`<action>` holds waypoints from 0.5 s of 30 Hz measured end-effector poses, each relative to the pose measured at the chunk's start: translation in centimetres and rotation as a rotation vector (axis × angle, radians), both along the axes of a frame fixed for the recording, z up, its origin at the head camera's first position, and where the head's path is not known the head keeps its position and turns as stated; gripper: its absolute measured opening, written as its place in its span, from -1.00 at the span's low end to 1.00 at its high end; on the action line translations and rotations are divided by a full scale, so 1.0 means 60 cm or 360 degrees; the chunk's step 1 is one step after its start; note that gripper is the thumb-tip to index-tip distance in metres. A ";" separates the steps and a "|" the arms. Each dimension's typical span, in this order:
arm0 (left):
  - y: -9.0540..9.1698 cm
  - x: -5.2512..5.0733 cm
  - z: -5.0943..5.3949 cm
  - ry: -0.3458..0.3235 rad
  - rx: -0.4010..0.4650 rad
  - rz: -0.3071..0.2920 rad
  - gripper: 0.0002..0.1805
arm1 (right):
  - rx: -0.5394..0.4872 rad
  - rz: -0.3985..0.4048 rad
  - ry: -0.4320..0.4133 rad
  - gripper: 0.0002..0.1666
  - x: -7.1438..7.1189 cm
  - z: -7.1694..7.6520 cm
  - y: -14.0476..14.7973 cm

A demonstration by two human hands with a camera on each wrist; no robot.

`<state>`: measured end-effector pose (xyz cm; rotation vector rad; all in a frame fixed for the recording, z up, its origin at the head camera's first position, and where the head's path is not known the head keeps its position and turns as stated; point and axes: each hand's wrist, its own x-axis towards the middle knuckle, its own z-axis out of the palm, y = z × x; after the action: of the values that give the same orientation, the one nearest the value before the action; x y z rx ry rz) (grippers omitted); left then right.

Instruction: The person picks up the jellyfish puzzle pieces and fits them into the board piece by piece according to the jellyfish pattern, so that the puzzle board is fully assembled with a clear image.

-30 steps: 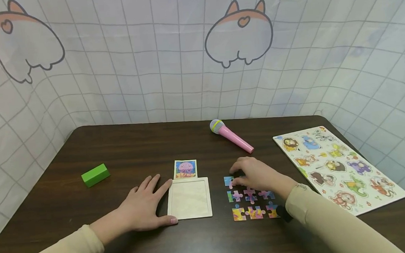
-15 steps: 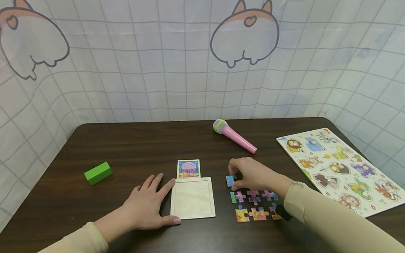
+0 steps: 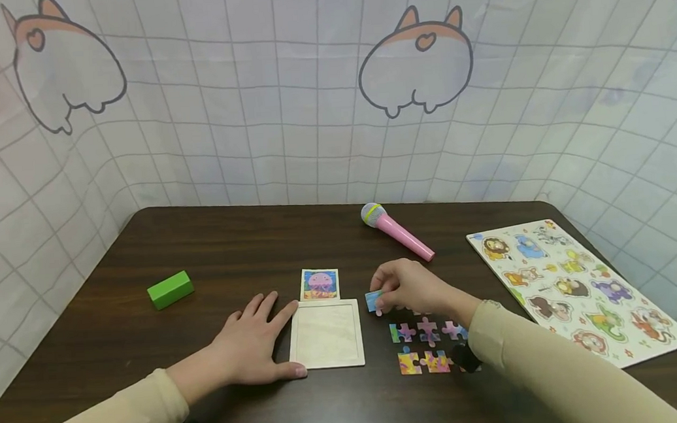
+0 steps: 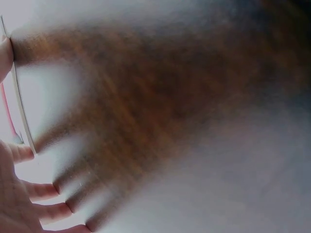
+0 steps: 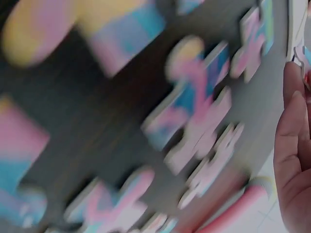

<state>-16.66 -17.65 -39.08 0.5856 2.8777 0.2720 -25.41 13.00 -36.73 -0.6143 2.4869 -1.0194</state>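
In the head view my left hand (image 3: 248, 349) lies flat with its fingers spread. Its index finger and thumb touch the left edge of a square wooden puzzle frame (image 3: 326, 334). A small jellyfish picture card (image 3: 320, 283) lies against the frame's top edge. My right hand (image 3: 411, 286) pinches a blue jigsaw piece (image 3: 372, 299) between thumb and fingers, just right of the frame. Several other jigsaw pieces, such as a pink one (image 3: 427, 330), lie in rows below that hand, partly hidden by it and the sleeve. The right wrist view shows those pieces close up, blurred.
A pink toy microphone (image 3: 401, 233) lies behind the right hand. On the right rests a white animal puzzle board (image 3: 576, 290). A green block (image 3: 170, 290) sits at the left of the dark table (image 3: 246, 244). A grid-patterned curtain (image 3: 283, 97) surrounds the table.
My right hand has taken hold of the blue corner piece and shifted left with it, away from the rows. The left hand stays by the frame. The head view has turned slightly.
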 end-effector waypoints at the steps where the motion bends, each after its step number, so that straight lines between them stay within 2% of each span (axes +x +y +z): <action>1: 0.000 0.000 0.001 0.0001 -0.0001 -0.0002 0.21 | -0.0033 -0.0022 -0.0041 -0.86 0.000 0.001 -0.004; 10: 0.003 -0.003 0.005 -0.0019 -0.0023 0.0004 0.22 | -0.0263 -0.0233 -0.0518 -0.78 0.005 0.000 -0.065; 15: 0.005 -0.002 0.005 -0.0043 -0.0035 0.0022 0.23 | -0.0286 -0.0257 -0.0662 -0.85 0.014 -0.008 -0.110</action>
<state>-16.77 -17.37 -38.78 0.5539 2.8561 0.2485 -24.55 6.42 -37.20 -0.2207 2.1180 -1.2925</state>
